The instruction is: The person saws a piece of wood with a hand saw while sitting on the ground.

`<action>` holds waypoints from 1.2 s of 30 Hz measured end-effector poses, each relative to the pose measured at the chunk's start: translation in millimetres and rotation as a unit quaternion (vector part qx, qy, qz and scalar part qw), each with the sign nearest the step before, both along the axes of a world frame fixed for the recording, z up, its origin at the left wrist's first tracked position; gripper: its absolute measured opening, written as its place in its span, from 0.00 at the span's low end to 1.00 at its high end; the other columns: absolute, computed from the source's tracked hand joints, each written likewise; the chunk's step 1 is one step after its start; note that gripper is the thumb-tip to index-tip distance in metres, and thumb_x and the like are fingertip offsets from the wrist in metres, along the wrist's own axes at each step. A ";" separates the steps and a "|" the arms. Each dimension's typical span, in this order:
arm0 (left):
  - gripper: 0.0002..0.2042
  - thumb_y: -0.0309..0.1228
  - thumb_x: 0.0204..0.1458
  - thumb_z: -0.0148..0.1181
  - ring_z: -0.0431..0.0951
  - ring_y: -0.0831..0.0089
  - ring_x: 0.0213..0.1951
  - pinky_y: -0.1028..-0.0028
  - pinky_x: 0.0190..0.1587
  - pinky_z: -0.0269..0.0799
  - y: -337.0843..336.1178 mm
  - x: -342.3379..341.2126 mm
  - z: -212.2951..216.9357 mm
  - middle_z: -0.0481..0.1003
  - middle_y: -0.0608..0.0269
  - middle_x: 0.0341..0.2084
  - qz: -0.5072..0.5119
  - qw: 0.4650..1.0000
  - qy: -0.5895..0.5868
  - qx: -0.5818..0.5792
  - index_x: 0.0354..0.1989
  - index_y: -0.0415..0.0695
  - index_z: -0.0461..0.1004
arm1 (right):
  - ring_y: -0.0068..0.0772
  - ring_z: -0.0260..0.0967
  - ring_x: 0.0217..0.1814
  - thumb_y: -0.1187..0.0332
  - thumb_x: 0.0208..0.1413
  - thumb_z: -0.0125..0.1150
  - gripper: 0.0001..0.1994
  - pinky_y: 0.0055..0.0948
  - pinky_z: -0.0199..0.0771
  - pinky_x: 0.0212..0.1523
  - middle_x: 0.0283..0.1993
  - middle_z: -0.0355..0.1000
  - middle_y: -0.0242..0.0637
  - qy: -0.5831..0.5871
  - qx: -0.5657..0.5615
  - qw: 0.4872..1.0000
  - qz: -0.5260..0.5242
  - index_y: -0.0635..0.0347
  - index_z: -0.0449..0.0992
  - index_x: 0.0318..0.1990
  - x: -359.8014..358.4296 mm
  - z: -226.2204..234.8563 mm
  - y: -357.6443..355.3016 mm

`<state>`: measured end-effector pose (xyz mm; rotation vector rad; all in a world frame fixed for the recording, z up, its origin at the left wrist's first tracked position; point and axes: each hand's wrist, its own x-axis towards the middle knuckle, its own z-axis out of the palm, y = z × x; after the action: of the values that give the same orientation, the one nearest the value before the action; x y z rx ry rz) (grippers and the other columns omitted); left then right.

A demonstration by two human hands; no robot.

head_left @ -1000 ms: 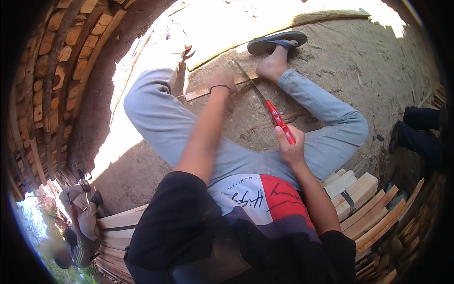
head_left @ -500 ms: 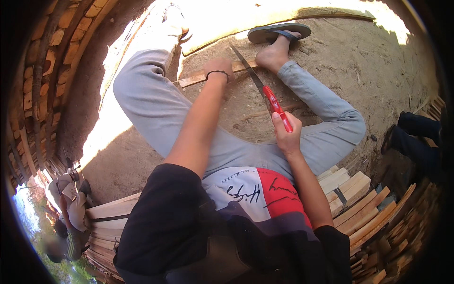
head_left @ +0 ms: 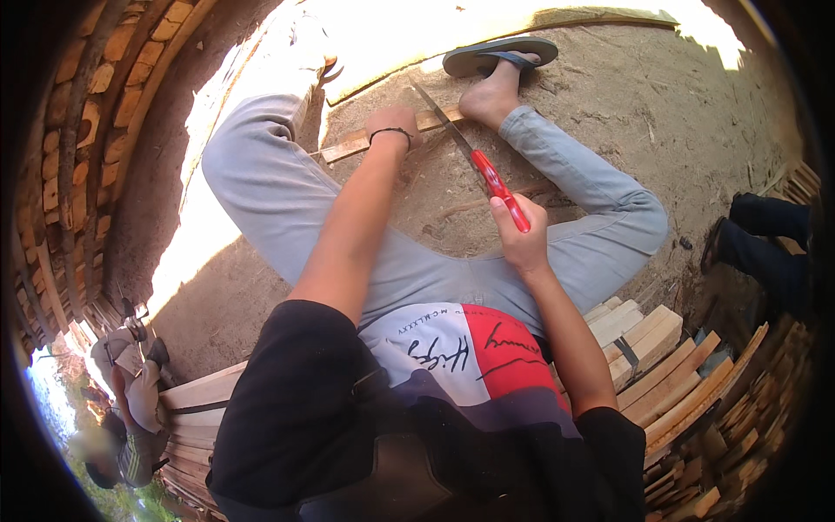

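Note:
My right hand (head_left: 524,237) is wrapped round the red handle of a hand saw (head_left: 499,190). The saw's thin dark blade slants up and left, crossing a narrow wooden strip (head_left: 350,146) between my left hand and my bare right foot. My left hand (head_left: 393,124), with a dark band at the wrist, is closed over the strip and presses it low near the ground. The foot (head_left: 490,102) rests at the strip's right end, half out of a dark flip-flop (head_left: 467,59). Whether the saw's teeth touch the wood is hard to tell.
A long board (head_left: 600,17) lies beyond my feet in bright sun. Stacked planks (head_left: 651,337) stand behind me on the right, with more planks (head_left: 207,388) on the left. Another person's legs (head_left: 770,230) are at the right; another person (head_left: 130,391) sits far left.
The whole view has shifted slightly, so everything sits a little further left. The saw handle and my right hand are a touch farther forward; my left hand stays on the strip.

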<state>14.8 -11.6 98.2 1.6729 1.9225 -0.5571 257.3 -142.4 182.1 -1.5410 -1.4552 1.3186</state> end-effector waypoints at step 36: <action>0.16 0.32 0.45 0.53 0.81 0.58 0.45 0.63 0.47 0.77 -2.0 -12.6 -9.2 0.80 0.52 0.42 0.045 0.998 -0.006 -0.032 0.41 0.42 0.81 | 0.15 0.54 0.19 0.57 0.63 0.57 0.20 0.23 0.52 0.20 0.17 0.59 0.24 0.045 -0.109 0.992 -0.042 0.60 0.68 0.23 39.2 44.4 -34.9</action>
<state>2.3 -13.6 89.0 1.5373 1.9408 -0.5674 296.6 -177.3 226.5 -1.6389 -1.2101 1.5167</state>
